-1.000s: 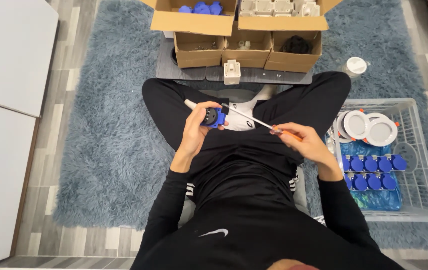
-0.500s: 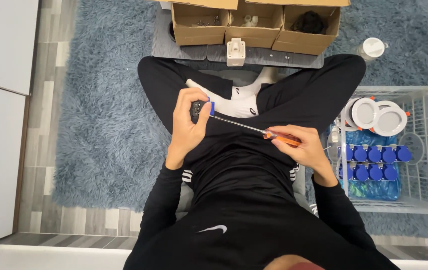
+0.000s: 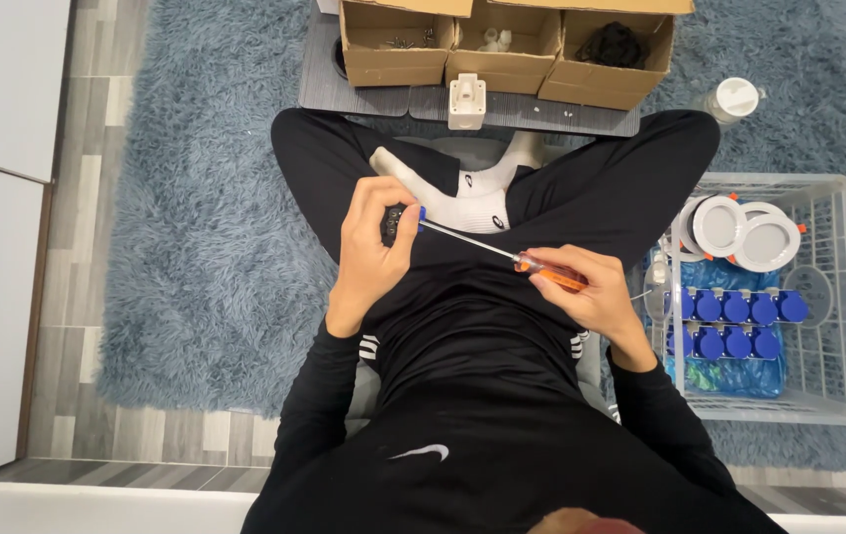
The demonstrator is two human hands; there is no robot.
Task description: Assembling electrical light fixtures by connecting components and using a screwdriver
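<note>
Head view, middle of the frame: a small black part [image 3: 395, 222] with a blue bit showing sits in the left hand [image 3: 371, 242], over the person's lap; the fingers are curled tight round it, hiding most of it. A screwdriver [image 3: 502, 253] runs from that part down to the right, its thin metal shaft meeting the part at the blue bit and its orange handle pinched between thumb and fingers of the right hand [image 3: 581, 292]. Both hands hang above crossed legs in black, with white socks [image 3: 462, 193] just above the part.

At right centre stands a white wire basket [image 3: 843, 297] holding round white lamps [image 3: 744, 229] and rows of blue caps [image 3: 734, 324] on blue plastic. Along the upper edge three open cardboard boxes [image 3: 502, 44] rest on a grey board [image 3: 532, 111], with a small white piece [image 3: 466, 101] in front of them. A white bottle [image 3: 734, 97] lies at upper right. A blue shaggy rug [image 3: 205, 247] covers the floor under the person
</note>
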